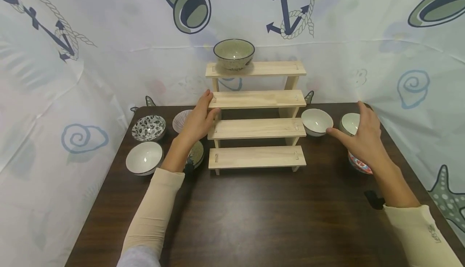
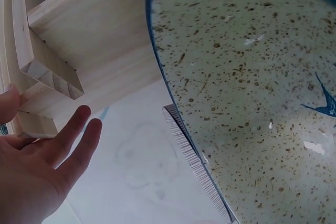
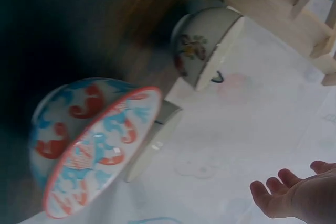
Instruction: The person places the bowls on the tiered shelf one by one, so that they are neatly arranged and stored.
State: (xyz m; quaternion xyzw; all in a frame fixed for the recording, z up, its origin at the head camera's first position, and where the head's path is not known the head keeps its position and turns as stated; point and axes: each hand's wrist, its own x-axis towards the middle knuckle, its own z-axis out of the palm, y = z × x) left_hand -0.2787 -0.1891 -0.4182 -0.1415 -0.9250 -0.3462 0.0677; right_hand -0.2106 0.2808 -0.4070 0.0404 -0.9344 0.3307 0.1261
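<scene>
My left hand (image 1: 199,118) is at the left end of a four-step wooden rack (image 1: 257,128), its fingertips right at the second step from the top. In the left wrist view its fingers (image 2: 79,153) are relaxed and spread beside the wood. A green bowl with a dark rim (image 1: 234,54) stands on the rack's top step, towards the left. My right hand (image 1: 365,138) is raised over the bowls on the right, thumb and fingers spread, holding nothing. Below it are a red-and-blue patterned bowl (image 3: 100,145) and a pale bowl (image 1: 349,123), both partly hidden. A white bowl with a flower (image 3: 207,48) stands nearer the rack.
Left of the rack are a black-and-white leaf-patterned bowl (image 1: 149,127), a white bowl (image 1: 143,158), a striped bowl (image 1: 180,121) and a speckled green bowl (image 1: 196,154). All these stand on a dark table (image 1: 254,218). A printed cloth (image 1: 345,57) hangs behind.
</scene>
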